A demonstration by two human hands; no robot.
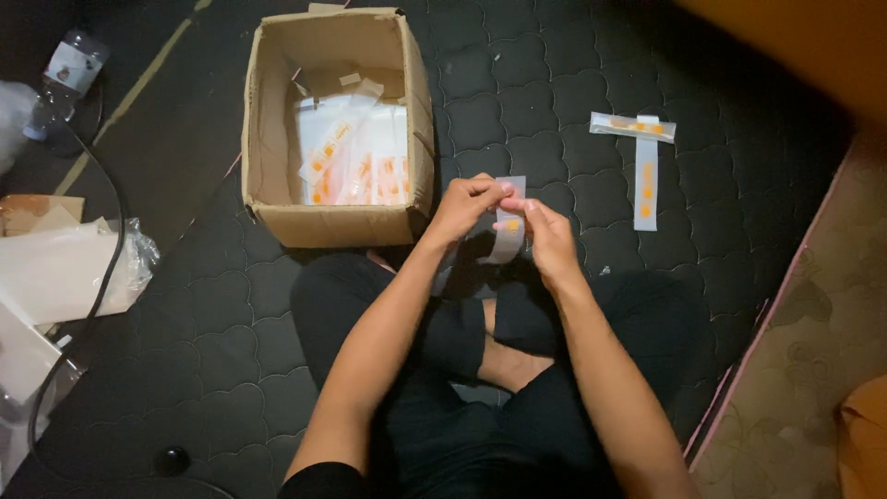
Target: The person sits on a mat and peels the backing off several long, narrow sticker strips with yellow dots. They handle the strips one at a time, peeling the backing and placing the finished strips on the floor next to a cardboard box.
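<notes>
Both my hands meet in front of me over my crossed legs and pinch one small clear plastic packet with an orange mark. My left hand grips its upper left edge. My right hand holds its right side with the fingertips. The packet hangs upright between them. Just beyond my left hand stands an open cardboard box with several similar clear packets inside.
Two more packets lie crossed on the dark quilted mat to the right. A plastic bottle, a black cable and white bags and paper sit at the left. A patterned floor borders the mat on the right.
</notes>
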